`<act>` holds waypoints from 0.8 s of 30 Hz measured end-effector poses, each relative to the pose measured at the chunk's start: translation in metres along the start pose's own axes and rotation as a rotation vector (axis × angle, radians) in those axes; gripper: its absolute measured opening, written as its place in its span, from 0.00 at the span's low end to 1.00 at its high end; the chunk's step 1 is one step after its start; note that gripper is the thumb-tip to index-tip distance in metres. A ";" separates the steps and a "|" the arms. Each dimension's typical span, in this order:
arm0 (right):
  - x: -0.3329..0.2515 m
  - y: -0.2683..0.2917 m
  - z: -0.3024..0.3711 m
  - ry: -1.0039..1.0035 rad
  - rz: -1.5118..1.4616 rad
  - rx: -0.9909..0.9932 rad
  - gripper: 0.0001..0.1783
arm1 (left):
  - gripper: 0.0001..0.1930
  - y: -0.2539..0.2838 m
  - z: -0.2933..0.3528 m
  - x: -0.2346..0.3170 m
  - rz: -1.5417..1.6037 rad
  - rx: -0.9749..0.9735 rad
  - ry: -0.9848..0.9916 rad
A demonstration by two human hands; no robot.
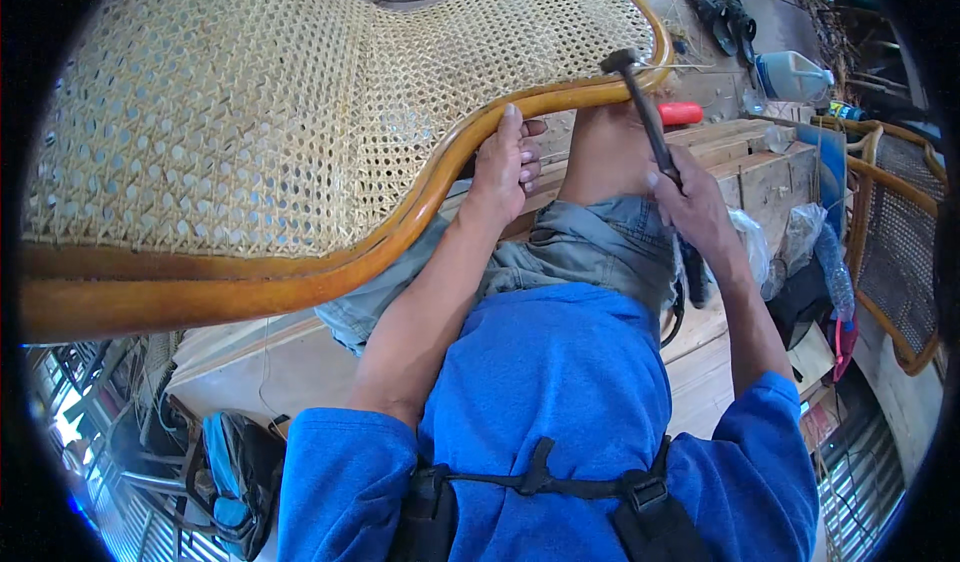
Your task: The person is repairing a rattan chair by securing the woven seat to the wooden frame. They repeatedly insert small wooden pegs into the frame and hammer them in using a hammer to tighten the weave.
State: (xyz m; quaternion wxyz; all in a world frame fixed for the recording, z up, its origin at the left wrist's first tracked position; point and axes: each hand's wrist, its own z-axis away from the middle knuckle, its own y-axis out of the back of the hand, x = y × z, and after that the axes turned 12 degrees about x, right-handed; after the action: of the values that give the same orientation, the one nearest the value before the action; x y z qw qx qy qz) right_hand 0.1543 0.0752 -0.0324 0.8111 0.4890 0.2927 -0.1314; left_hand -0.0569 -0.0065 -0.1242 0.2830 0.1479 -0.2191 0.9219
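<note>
At wooden bench [770,187], has cane-webbed frame [330,112] placed just ahead of lap [585,242], seemingly for easy reach; rests left grip [505,167], slack and unclosed, against rail [438,180], apparently for steadiness; holds dark hammer [648,117] mid-handle in closed right grip [692,202], perhaps for control

Gry flr [775,20] w/ blk sandals [709,10]

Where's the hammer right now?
In the head view, the hammer is right of centre, gripped in the right hand, its head beside the curved wooden rim.
</note>
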 end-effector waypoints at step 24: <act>-0.023 -0.008 -0.020 0.126 0.197 0.065 0.16 | 0.25 -0.004 0.002 0.002 -0.035 0.010 -0.020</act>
State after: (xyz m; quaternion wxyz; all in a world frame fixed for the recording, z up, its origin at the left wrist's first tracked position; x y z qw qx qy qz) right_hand 0.1250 0.0868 -0.0311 0.7838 0.5488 0.2893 -0.0298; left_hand -0.0562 -0.0036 -0.1202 0.2963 0.1626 -0.2147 0.9163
